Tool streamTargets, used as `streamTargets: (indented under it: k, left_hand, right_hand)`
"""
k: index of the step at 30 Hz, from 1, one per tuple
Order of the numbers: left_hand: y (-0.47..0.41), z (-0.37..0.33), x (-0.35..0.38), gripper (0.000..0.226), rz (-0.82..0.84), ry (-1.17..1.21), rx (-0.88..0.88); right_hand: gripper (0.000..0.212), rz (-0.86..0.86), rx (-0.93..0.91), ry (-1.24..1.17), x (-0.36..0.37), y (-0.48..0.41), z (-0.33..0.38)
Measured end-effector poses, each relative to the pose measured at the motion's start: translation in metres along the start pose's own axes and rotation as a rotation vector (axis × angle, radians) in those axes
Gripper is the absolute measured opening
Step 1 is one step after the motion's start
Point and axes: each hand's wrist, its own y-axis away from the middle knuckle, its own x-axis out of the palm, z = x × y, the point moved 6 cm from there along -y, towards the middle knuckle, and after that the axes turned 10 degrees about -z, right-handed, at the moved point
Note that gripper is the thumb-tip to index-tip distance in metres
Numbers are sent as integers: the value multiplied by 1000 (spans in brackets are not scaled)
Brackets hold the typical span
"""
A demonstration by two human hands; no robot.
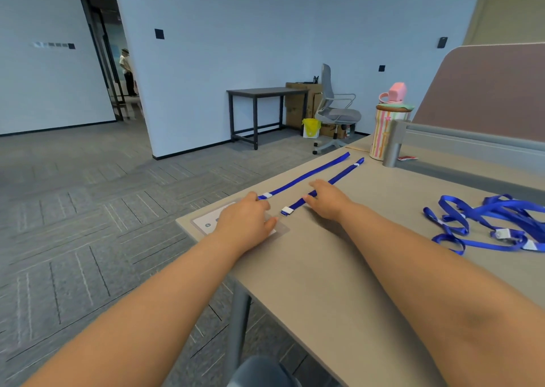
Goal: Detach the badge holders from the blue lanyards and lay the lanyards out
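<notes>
Two blue lanyards lie stretched out side by side on the beige desk (339,268). The far lanyard (306,177) ends in a white clip by my left hand (244,221). The near lanyard (342,176) ends in a white clip (286,210) between my hands. My left hand lies flat on clear badge holders (206,220) at the desk's left corner. Over the near lanyard, my right hand (327,199) presses down with straight fingers. A tangled pile of blue lanyards (495,224) with white clips sits at the right.
A striped tumbler with a pink-lidded bottle (386,127) behind it stands at the back of the desk, beside a grey partition post (395,143). The desk's left edge drops to carpeted floor. A dark table and an office chair stand by the far wall.
</notes>
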Motion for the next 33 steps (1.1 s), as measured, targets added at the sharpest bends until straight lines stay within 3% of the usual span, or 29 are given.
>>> streamTargets:
  k: [6,14,22,26,29,33]
  left_hand:
    - [-5,-56,-8,34,-66,31,143]
    - [16,-200,2,26,19,224,509]
    - [70,-309,6,24,200,440,771]
    - [100,-342,0,30,317,420,954]
    - [106,-340,5,41,527,278,945]
    - [101,-330,7,33,611,240,892]
  right_hand:
    - [29,-77,9,12,-49,43,-33]
    - [25,-222,114,154,-138,147,-122]
    - [18,-268,281,188,-184,249,-186]
    - [14,-279,305,180,-194,296,-194]
    - [12,-259,292,184,-191,322,-196]
    - [12,-244,267,153,-183,334,-194]
